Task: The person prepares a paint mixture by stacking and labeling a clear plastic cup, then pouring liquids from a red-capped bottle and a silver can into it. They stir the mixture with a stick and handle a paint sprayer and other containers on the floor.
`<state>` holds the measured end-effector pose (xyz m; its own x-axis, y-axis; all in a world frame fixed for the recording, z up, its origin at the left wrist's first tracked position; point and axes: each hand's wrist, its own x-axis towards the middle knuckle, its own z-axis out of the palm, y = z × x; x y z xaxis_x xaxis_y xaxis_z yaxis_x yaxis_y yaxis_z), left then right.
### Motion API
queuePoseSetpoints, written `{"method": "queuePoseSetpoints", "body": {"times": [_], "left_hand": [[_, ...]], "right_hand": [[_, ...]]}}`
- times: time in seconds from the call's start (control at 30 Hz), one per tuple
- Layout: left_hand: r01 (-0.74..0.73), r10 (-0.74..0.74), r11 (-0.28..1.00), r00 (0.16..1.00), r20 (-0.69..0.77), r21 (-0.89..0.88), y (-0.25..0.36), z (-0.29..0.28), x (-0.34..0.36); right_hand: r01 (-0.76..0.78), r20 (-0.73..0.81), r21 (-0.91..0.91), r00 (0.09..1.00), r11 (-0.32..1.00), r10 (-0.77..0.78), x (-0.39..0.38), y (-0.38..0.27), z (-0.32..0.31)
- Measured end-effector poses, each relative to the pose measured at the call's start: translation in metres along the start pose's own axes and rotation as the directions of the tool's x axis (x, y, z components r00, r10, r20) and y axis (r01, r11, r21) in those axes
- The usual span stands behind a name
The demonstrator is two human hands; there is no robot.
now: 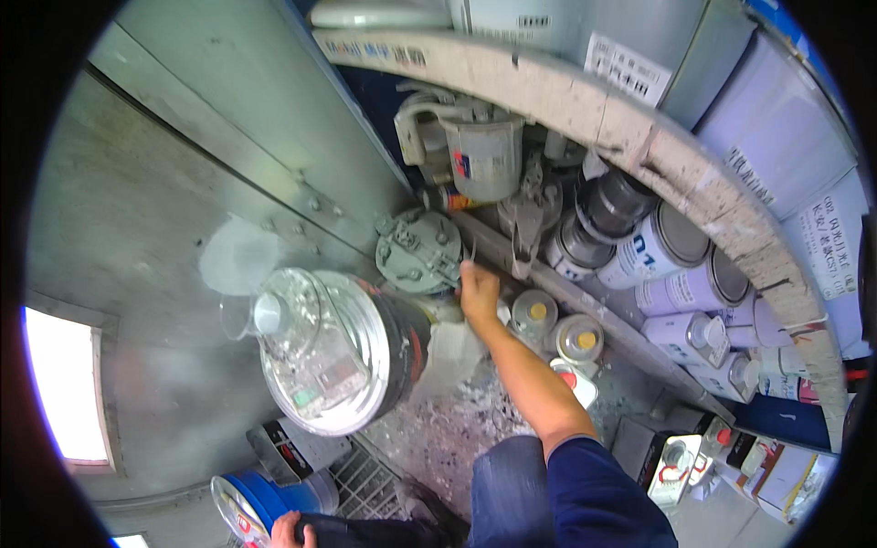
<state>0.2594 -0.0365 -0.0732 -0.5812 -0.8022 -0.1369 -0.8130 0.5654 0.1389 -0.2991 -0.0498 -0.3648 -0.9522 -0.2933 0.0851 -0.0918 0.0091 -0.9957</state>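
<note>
My right hand [480, 294] reaches forward with its fingers closed at the right edge of a round grey mixing lid [418, 251], which has a lever mechanism on top. A thin piece sticks up beside my fingertips. To the left of the lid stands a large dark drum [402, 340] with a silvery top. A clear plastic jug [320, 352] and a white-capped bottle [269, 312] rest on that top. At the lower edge my left hand [292, 530] lies by my dark trouser leg, its fingers slightly apart and partly cut off by the frame.
A shelf at the right holds several paint cans [653, 251], with boxes above its curved edge [585, 100]. Yellow-capped containers [577, 338] stand on the stained floor [457, 406]. A blue bucket [288, 493] and a metal grate [365, 475] are at lower left; a metal tin [674, 466] at lower right.
</note>
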Motion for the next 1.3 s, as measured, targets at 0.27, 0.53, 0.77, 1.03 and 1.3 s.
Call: {"method": "queuePoseSetpoints", "body": {"times": [0.27,0.53,0.77,1.03,1.3], "left_hand": [[-0.407,0.440,0.877,0.894,0.083,-0.254,0.073,0.041,0.064],[-0.714,0.711,0.687,0.699,-0.077,-0.135,0.283,0.162,0.208],[-0.470,0.401,0.864,0.859,0.319,0.179,0.324,0.242,0.280],[-0.450,0.461,0.874,0.641,0.614,-0.186,0.279,0.301,0.191],[-0.717,0.516,0.640,0.135,0.846,-0.276,0.235,0.339,0.081]], "right_hand": [[-0.191,-0.014,-0.132,0.981,0.973,0.191,0.015,-0.034,-0.024],[-0.014,0.245,-0.080,0.969,0.997,0.034,-0.068,-0.150,-0.179],[0.257,0.331,-0.773,0.943,0.579,0.023,-0.160,-0.132,-0.295],[0.156,0.347,-0.842,0.890,0.516,0.297,-0.169,-0.109,-0.295],[0.130,0.323,-0.801,0.916,0.585,0.239,-0.163,-0.081,-0.291]]}}
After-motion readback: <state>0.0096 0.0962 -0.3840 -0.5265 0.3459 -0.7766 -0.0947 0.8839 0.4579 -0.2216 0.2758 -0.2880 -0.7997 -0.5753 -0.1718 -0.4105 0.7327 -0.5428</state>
